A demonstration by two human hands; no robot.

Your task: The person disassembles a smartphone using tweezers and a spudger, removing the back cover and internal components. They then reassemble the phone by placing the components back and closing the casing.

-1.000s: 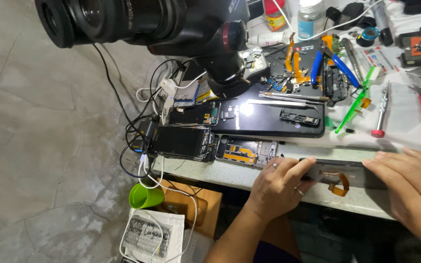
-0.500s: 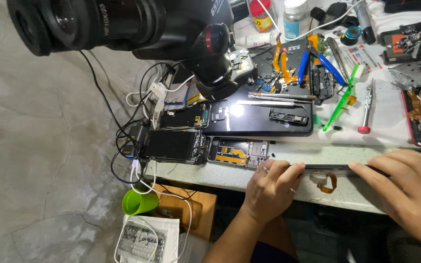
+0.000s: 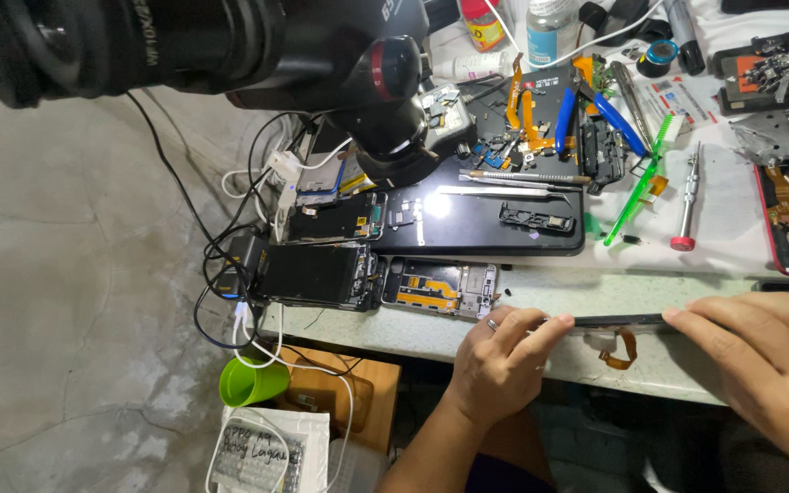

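Observation:
My left hand (image 3: 502,361), a ring on one finger, pinches the left end of a thin dark phone screen panel (image 3: 618,320) held edge-on over the front of the workbench (image 3: 550,292). My right hand (image 3: 764,365) rests its fingertips on the panel's right end. An orange flex cable (image 3: 621,350) curls down from the panel's middle. Just left of my left hand lies an opened phone frame (image 3: 438,287) with orange flex inside.
A black microscope head (image 3: 230,46) overhangs the bench at top left. A black mat (image 3: 495,215) holds tweezers and small parts. A green brush (image 3: 643,183), a red-tipped screwdriver (image 3: 687,201), pliers and bottles lie behind. Cables and a green cup (image 3: 250,382) hang at the left.
The view has shifted so the bench sits lower and further right in frame. Both hands stay on the panel, with the right fingers stretched further along its edge.

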